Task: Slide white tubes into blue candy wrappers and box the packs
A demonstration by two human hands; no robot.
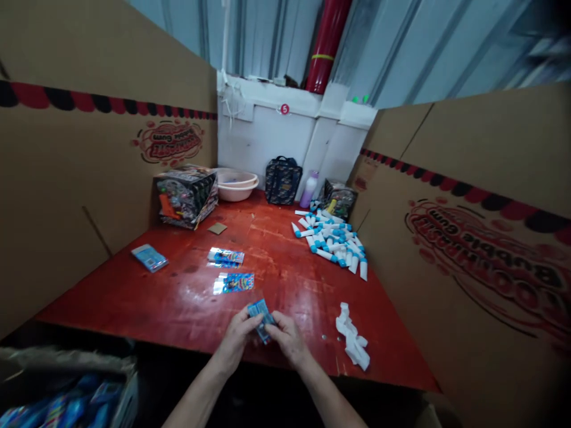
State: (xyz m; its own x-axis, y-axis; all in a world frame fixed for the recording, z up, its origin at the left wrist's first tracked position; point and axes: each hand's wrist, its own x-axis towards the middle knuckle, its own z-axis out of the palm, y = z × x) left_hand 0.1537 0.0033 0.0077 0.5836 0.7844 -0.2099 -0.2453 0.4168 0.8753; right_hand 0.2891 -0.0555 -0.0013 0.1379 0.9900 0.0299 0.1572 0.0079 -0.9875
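Observation:
Both of my hands meet over the near edge of the red table (285, 261). My left hand (236, 339) and my right hand (289, 339) pinch a small blue packet (261, 315) between their fingers. Two shiny printed packets (225, 257) (234, 283) lie flat on the table just beyond my hands. A pile of several white tubes with blue caps (332, 241) lies at the right. A crumpled white cloth (353, 342) rests near my right hand.
Cardboard walls (468, 196) close in both sides. At the back stand a printed box (185, 195), pink bowls (235, 184), a dark bag (282, 180), a purple bottle (308, 190) and a foil bag (339, 199). A blue card (150, 258) lies left. A bin of blue packets (66, 398) sits lower left.

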